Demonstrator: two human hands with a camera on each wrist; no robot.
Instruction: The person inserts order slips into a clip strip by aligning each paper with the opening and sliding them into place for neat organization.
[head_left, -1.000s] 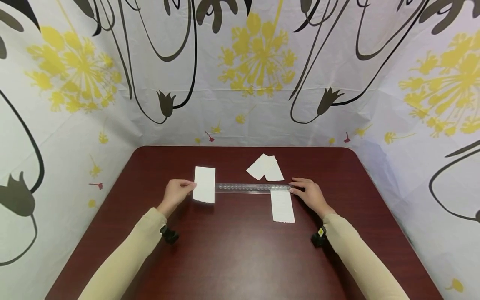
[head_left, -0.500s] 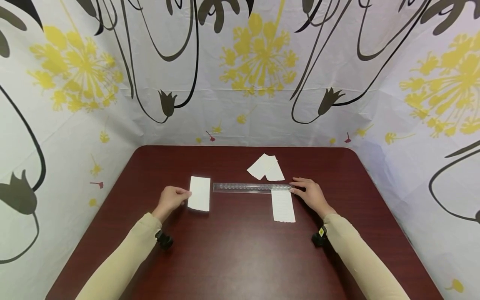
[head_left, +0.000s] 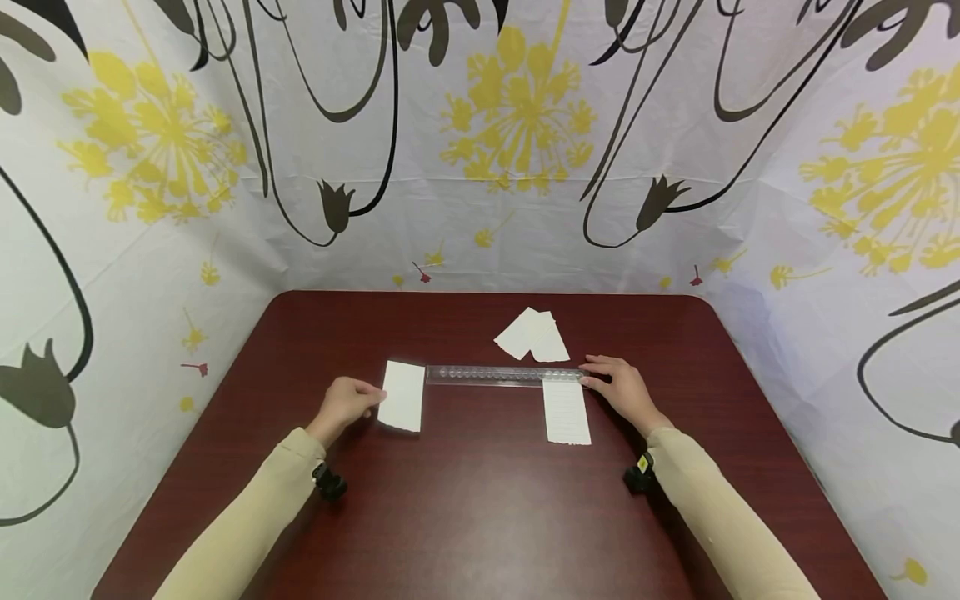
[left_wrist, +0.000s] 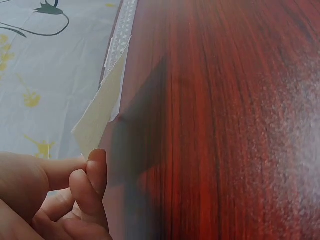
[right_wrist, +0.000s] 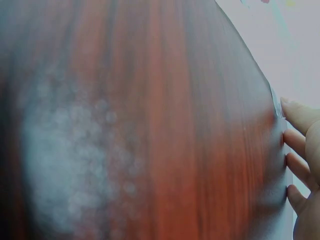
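Observation:
My left hand [head_left: 347, 408] pinches a white slip of paper [head_left: 402, 398] by its left edge, between thumb and fingers. In the left wrist view the slip [left_wrist: 102, 107] tilts up over the table and casts a shadow. A clear plastic ruler [head_left: 480, 377] lies crosswise, its left end right beside the slip. At the ruler's right end rests my right hand [head_left: 621, 390], fingers extended and spread. Under that end, a second paper slip [head_left: 567, 414] with a ragged lower edge sticks out toward me. The right wrist view shows the fingertips [right_wrist: 295, 165] against the tabletop.
Two overlapping paper pieces [head_left: 531, 335] lie behind the ruler. The dark red wooden table [head_left: 480, 508] has rounded far corners. A patterned white cloth [head_left: 480, 217] hangs around its back and sides.
My left hand has drawn its slip from the ruler's left end toward me and left, then slightly right again. The right hand and ruler hold still.

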